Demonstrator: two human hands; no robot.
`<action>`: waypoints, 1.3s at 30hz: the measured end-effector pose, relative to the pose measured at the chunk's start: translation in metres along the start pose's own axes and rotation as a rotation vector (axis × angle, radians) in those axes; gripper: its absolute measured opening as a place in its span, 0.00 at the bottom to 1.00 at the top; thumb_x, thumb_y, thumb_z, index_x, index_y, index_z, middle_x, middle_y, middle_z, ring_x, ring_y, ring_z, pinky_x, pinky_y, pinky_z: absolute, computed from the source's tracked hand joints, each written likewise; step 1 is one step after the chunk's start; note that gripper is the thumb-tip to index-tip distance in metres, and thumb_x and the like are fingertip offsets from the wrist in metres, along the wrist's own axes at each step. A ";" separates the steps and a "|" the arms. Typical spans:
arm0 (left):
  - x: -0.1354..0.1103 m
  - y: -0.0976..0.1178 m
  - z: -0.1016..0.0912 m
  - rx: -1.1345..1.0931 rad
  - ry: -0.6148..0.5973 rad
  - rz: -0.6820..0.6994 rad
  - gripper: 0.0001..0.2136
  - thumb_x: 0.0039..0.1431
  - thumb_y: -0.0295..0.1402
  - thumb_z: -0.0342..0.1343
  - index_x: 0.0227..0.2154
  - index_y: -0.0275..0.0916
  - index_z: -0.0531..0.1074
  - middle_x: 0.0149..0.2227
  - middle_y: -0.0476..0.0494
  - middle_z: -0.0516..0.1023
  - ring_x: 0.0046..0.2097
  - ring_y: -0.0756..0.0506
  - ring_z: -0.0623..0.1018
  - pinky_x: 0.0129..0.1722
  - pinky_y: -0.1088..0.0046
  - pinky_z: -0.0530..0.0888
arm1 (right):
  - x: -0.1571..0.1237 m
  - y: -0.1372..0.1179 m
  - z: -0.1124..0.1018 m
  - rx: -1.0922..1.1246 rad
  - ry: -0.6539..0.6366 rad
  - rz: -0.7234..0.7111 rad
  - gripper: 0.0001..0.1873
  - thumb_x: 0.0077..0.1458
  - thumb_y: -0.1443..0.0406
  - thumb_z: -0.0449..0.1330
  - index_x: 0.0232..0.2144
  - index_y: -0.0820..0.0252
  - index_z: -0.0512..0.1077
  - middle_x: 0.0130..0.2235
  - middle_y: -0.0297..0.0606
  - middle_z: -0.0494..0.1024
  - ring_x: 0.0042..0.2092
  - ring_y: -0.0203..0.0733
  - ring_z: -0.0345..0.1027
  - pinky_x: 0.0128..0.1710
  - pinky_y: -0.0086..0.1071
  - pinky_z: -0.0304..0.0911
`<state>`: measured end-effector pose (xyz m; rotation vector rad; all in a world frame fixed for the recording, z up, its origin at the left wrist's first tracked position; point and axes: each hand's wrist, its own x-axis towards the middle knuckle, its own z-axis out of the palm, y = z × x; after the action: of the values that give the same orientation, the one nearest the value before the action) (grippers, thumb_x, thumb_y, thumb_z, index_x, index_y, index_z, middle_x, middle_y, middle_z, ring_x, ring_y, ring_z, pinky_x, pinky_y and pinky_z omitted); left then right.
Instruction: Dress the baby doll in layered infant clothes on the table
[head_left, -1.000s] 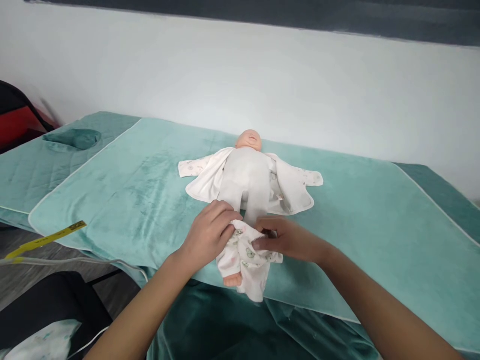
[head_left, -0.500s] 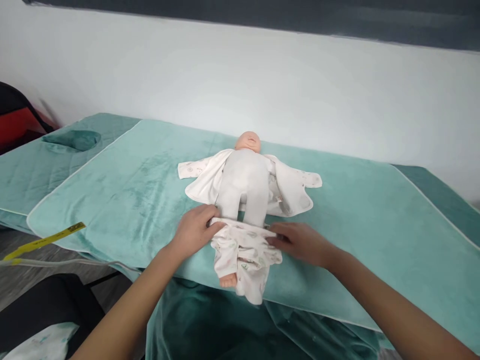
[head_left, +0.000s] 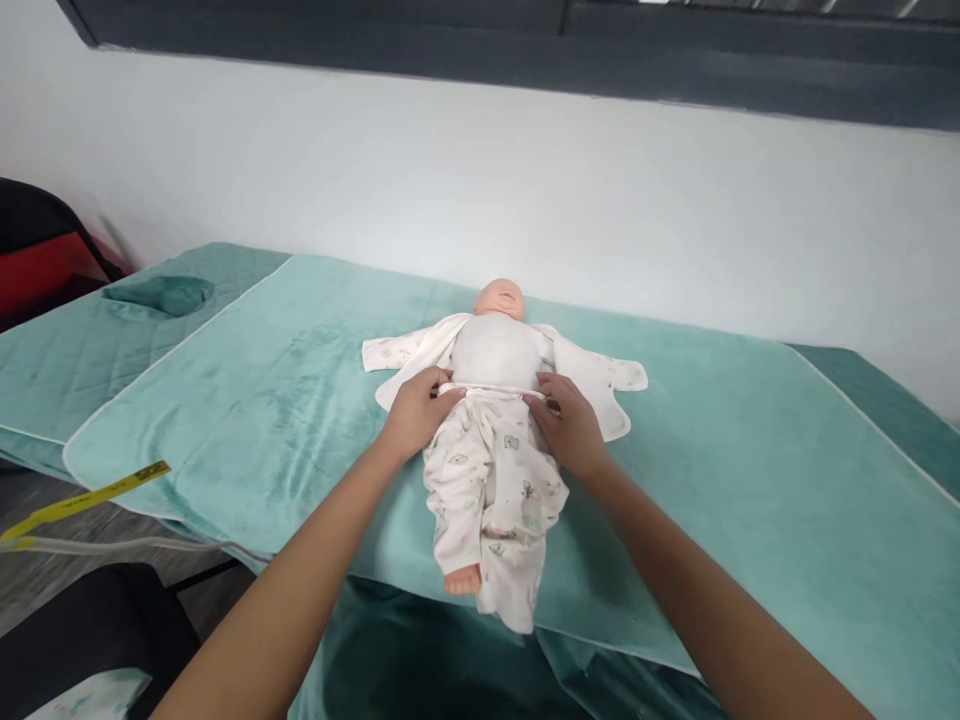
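Note:
A baby doll (head_left: 496, 345) lies on its back, head toward the wall, with a pale grey torso. Printed white baby pants (head_left: 495, 480) cover its legs, their waistband around the lower belly. My left hand (head_left: 421, 408) pinches the waistband at its left side, and my right hand (head_left: 568, 420) grips it at the right. One bare foot (head_left: 463, 579) sticks out of the left pant leg; the other foot is hidden in the fabric. Beneath the doll an open white baby jacket (head_left: 592, 380) is spread, sleeves stretched out to both sides.
The doll lies on a bed with a green velvety cover (head_left: 247, 400). A face hole (head_left: 169, 295) is at the bed's left end. Beside the bed, a yellow tag (head_left: 90, 497) hangs near a pale cable and a black chair (head_left: 97, 620) with printed cloth. A white wall (head_left: 480, 180) stands behind.
Both hands have moved up the doll's body, drawing the pants' waistband from the lower legs to the belly. The grey legs are now covered. The view has tilted slightly upward.

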<state>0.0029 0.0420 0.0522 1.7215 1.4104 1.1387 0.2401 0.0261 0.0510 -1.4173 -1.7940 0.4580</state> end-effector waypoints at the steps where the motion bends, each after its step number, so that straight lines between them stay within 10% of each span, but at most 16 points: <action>1: 0.007 -0.001 0.001 0.025 0.024 -0.020 0.10 0.56 0.39 0.57 0.25 0.41 0.65 0.35 0.47 0.77 0.37 0.46 0.73 0.39 0.69 0.68 | 0.005 0.001 0.000 -0.019 0.000 0.021 0.15 0.61 0.52 0.53 0.30 0.55 0.66 0.49 0.46 0.76 0.47 0.47 0.70 0.45 0.39 0.65; 8: 0.053 -0.015 0.016 -0.048 0.101 -0.067 0.12 0.53 0.39 0.59 0.23 0.40 0.63 0.23 0.55 0.62 0.30 0.49 0.64 0.32 0.73 0.59 | 0.059 0.014 0.003 -0.132 0.040 0.203 0.15 0.57 0.52 0.56 0.26 0.54 0.64 0.22 0.29 0.64 0.29 0.41 0.58 0.31 0.32 0.51; 19: 0.047 -0.029 0.014 -0.574 -0.069 -0.170 0.14 0.51 0.44 0.64 0.28 0.39 0.71 0.30 0.51 0.70 0.32 0.50 0.68 0.33 0.74 0.64 | 0.053 0.036 0.013 0.784 -0.126 0.321 0.18 0.50 0.52 0.67 0.24 0.56 0.66 0.25 0.28 0.63 0.28 0.35 0.54 0.29 0.30 0.53; 25: 0.049 -0.026 0.015 -0.407 0.070 -0.012 0.10 0.55 0.40 0.61 0.28 0.39 0.69 0.45 0.44 0.77 0.45 0.45 0.74 0.45 0.70 0.67 | 0.058 0.035 0.009 0.440 0.026 0.011 0.13 0.56 0.56 0.62 0.25 0.56 0.69 0.50 0.38 0.74 0.52 0.46 0.65 0.52 0.38 0.57; 30: 0.076 -0.019 0.020 -0.057 0.156 -0.104 0.08 0.61 0.38 0.53 0.28 0.43 0.65 0.23 0.54 0.67 0.29 0.47 0.69 0.35 0.71 0.63 | 0.078 0.034 0.010 0.075 0.017 0.086 0.13 0.58 0.55 0.57 0.26 0.55 0.66 0.31 0.35 0.74 0.36 0.43 0.65 0.39 0.37 0.58; 39: 0.083 -0.028 0.036 -0.112 0.185 -0.172 0.05 0.58 0.35 0.55 0.29 0.42 0.67 0.30 0.50 0.72 0.35 0.47 0.72 0.38 0.72 0.66 | 0.090 0.044 0.027 0.133 0.182 0.298 0.16 0.54 0.52 0.58 0.24 0.54 0.62 0.24 0.31 0.68 0.31 0.41 0.61 0.34 0.35 0.57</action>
<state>0.0276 0.1312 0.0310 1.4178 1.5417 1.2809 0.2424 0.1286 0.0354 -1.5844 -1.3885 0.5705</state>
